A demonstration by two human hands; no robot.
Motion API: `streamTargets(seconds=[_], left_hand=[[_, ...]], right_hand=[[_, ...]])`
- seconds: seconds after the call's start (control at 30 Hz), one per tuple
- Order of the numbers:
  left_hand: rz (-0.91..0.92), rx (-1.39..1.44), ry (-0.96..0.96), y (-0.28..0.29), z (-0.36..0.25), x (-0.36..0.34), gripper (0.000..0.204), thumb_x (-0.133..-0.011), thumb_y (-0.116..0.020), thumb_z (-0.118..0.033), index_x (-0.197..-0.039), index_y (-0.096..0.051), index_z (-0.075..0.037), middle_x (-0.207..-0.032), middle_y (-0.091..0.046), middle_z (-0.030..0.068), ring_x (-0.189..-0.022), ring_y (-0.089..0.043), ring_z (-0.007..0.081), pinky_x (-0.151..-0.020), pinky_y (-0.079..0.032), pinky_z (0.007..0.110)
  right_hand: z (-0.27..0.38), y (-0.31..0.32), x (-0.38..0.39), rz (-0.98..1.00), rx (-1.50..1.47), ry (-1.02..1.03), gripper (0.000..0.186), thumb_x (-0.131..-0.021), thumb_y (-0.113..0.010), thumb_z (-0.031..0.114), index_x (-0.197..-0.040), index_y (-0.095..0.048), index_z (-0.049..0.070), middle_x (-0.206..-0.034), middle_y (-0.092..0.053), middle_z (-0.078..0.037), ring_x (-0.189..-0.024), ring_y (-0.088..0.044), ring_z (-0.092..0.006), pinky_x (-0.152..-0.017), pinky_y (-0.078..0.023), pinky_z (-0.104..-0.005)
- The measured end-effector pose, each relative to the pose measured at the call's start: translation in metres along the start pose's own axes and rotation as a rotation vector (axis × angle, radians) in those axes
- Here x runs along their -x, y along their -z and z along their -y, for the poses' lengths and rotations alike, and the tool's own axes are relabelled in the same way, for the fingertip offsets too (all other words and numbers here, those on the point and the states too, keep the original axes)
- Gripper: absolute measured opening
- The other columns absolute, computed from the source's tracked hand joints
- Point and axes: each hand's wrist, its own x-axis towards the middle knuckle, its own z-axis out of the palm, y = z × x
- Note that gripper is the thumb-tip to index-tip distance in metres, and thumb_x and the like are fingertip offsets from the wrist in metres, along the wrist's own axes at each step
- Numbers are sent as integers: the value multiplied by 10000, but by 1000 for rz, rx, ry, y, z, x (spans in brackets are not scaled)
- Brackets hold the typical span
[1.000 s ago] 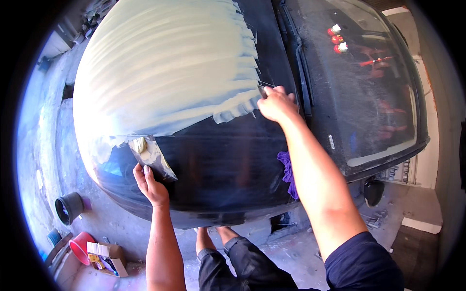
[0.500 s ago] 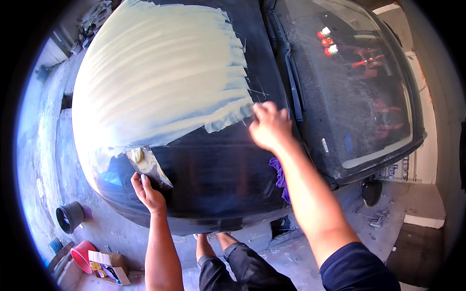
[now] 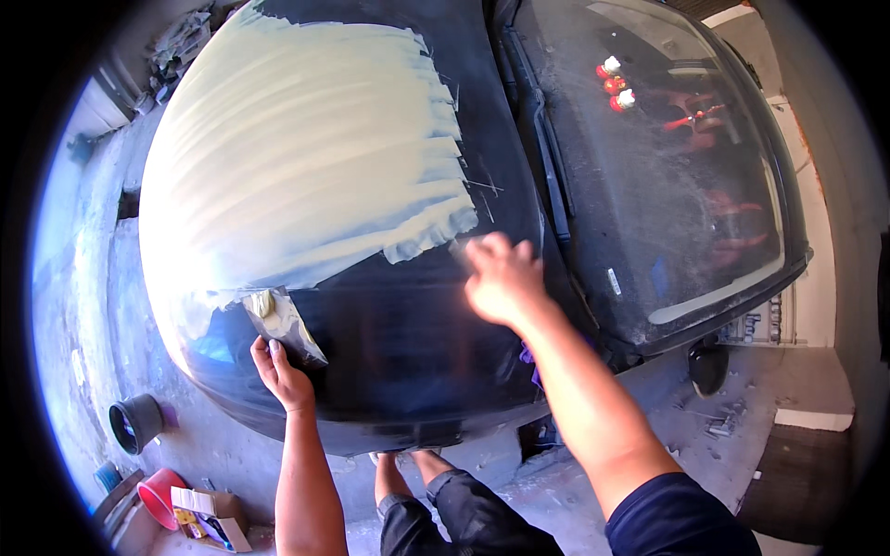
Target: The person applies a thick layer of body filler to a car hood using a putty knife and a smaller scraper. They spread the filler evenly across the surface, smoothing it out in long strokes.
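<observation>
A wide layer of cream-coloured putty (image 3: 315, 157) covers much of a dark car hood (image 3: 399, 343), with a ragged edge toward the windscreen. My left hand (image 3: 284, 378) grips a flat, shiny mixing plate (image 3: 295, 332) near the hood's left front. On that plate sits a lump of putty (image 3: 262, 304). My right hand (image 3: 505, 285), smeared by motion, is closed on a small greyish spreader (image 3: 458, 248). It is over bare dark hood, just nearer me than the putty's corner; whether the spreader touches the hood I cannot tell.
A purple cloth (image 3: 527, 354) lies on the hood, mostly hidden by my right forearm. Beyond the wiper (image 3: 552, 167) rises the dusty windscreen (image 3: 640, 204). On the floor at left are a black bucket (image 3: 135, 423), a red bucket (image 3: 163, 498) and a cardboard box (image 3: 227, 511).
My right hand has come off the putty's edge with the spreader, toward me and slightly left. My left hand holds the plate nearly in the same place. The view has shifted a little.
</observation>
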Motion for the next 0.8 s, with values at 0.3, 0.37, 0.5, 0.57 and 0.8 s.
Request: streamTargets(seconds=[0.3, 0.37, 0.5, 0.57, 0.8], left_hand=[[-2, 18, -54, -7, -4, -2, 218, -972, -440, -151, -1095, -512, 14, -938, -502, 18, -846, -423, 98, -791, -359, 231], [23, -54, -61, -5, -8, 2, 216, -964, -445, -137, -1103, -518, 12, -936, -500, 19, -847, -421, 95, -793, -353, 225], [44, 61, -24, -3, -5, -1, 196, -962, -460, -124, -1092, -525, 7, -925, -504, 6, -845, -428, 85, -791, -358, 221], [59, 139, -3, -6, -11, 1, 179, -967, -473, -120, -1088, -521, 2, -926, -509, -5, -849, -436, 70, -785, -361, 209], [196, 395, 229, -68, -85, 65, 175, -991, -440, -124, -1101, -501, -3, -966, -547, 12, -878, -461, 66, -810, -390, 219]], right_hand=[[13, -3, -20, 81, -95, -55, 450, -823, -573, 237, -1256, -543, 117, -1331, -454, -105, -1217, -410, -385, -971, -372, -551], [9, -15, 7, 28, -92, 41, 485, -789, -603, 212, -1260, -542, 108, -1325, -459, -100, -1186, -427, -381, -941, -381, -544], [-7, 5, 37, 24, -257, 79, 476, -786, -602, 194, -1256, -563, 130, -1335, -473, -70, -1174, -451, -361, -961, -390, -515], [-16, 13, 55, -129, -409, 149, 470, -798, -612, 179, -1257, -563, 91, -1323, -490, -107, -1164, -475, -363, -977, -400, -479], [-12, 15, 91, -202, -1085, 448, 471, -885, -621, 173, -1312, -512, 7, -1315, -498, -132, -1211, -496, -248, -989, -396, -319]])
